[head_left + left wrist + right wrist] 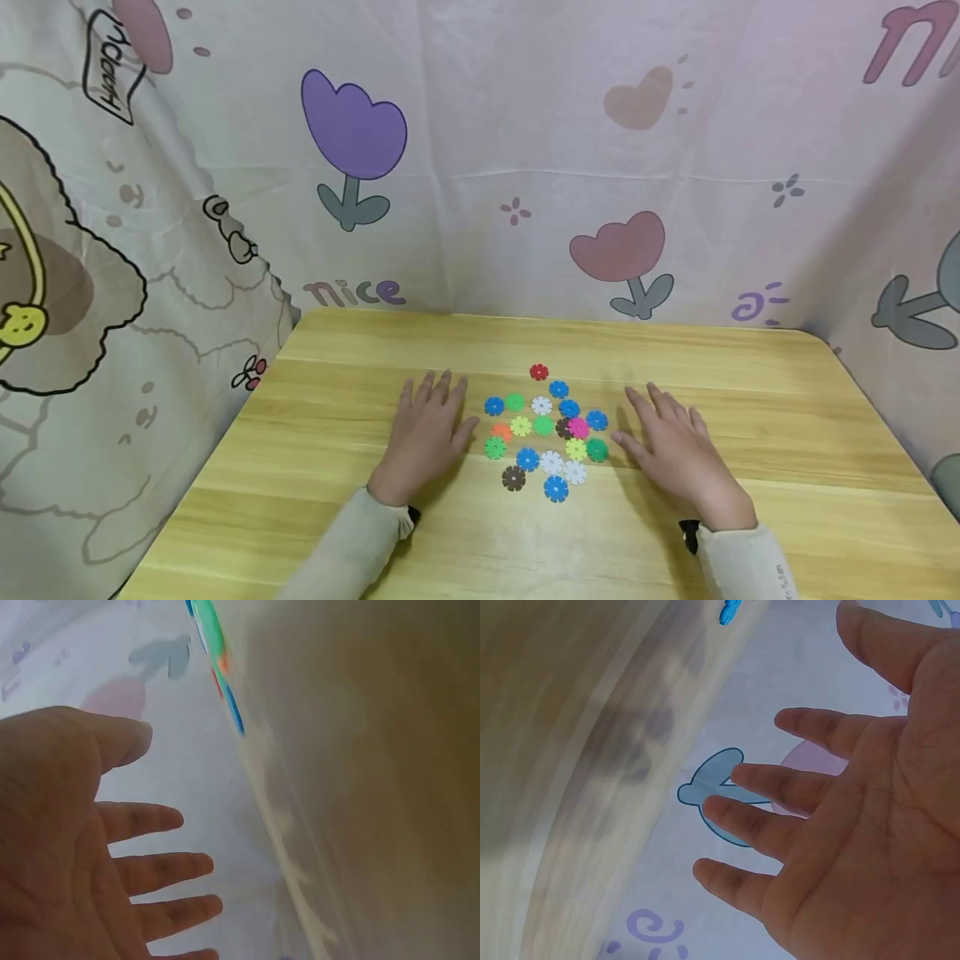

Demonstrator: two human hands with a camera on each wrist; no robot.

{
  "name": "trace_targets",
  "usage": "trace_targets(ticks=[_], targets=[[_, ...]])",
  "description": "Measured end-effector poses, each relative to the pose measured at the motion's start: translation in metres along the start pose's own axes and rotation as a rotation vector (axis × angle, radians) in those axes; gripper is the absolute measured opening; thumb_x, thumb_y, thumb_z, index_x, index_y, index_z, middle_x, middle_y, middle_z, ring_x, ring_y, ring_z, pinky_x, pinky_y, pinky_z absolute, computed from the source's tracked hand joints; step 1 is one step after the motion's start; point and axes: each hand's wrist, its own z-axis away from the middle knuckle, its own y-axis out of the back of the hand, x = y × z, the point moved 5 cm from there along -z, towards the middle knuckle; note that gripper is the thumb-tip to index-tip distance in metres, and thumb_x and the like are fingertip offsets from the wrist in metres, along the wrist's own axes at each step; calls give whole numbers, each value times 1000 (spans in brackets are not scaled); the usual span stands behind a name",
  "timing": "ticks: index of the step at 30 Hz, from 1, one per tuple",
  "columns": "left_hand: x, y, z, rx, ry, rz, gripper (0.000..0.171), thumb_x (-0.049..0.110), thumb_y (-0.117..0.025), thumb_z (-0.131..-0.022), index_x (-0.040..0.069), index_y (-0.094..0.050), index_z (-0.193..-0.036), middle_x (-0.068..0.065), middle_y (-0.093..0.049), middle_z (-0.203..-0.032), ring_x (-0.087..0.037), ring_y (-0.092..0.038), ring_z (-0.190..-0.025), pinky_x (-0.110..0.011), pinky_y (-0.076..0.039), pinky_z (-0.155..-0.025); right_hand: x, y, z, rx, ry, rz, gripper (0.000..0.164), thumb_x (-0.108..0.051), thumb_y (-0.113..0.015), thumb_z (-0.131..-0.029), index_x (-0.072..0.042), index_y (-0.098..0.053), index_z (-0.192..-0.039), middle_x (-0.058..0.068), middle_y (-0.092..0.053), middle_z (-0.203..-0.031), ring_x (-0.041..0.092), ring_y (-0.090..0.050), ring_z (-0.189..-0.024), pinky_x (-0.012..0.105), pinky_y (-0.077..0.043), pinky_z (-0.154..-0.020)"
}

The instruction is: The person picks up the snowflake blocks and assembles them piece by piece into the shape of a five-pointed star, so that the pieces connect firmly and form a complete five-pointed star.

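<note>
Beside discs (543, 426), left hand (423, 437) and right hand (678, 452) splay.

Pale grey long sleeves clothe both arms: the left sleeve (348, 546), and the right sleeve (738, 560), nearer the right edge of the worktop (825, 417), bearing dark lettering (782, 581). Black fittings (689, 536) show at the cuffs.

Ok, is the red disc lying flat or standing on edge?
Lying flat: in the head view, the red disc shows its notched face turned upward on the table.
</note>
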Motion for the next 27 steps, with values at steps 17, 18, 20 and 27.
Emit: trace_targets(ticks=[17,18,20,27], targets=[[98,-25,-21,-186,-278,219,17,23,-85,-89,12,-75,-98,3,-62,-88,-9,-50,-76,-18,-45,-67,-11,-4,-2,62,79,43,47,-30,-70,-100,1,-62,-135,21,-65,-126,44,-61,-116,64,-48,-96],[100,-27,-22,-202,-279,228,15,21,-85,-89,12,-76,-97,4,-63,-88,-8,-50,-76,-18,-45,-67,-12,-4,-2,57,77,40,45,-29,-71,-100,0,-63,-134,20,-66,-125,43,-62,-115,62,-49,-95],[104,-30,-24,-230,-282,248,11,19,-84,-89,14,-76,-94,5,-64,-87,-8,-50,-76,-18,-45,-67,-15,-5,-3,45,73,38,41,-27,-72,-100,-1,-65,-130,17,-68,-119,37,-65,-107,58,-51,-91],[109,-39,-32,-287,-225,319,10,17,-84,-89,16,-78,-96,8,-60,-87,-4,-51,-75,-15,-49,-67,-23,-15,-6,-23,76,39,19,-16,-75,-96,-7,-68,-112,-2,-68,-89,12,-60,-75,49,-52,-79]])
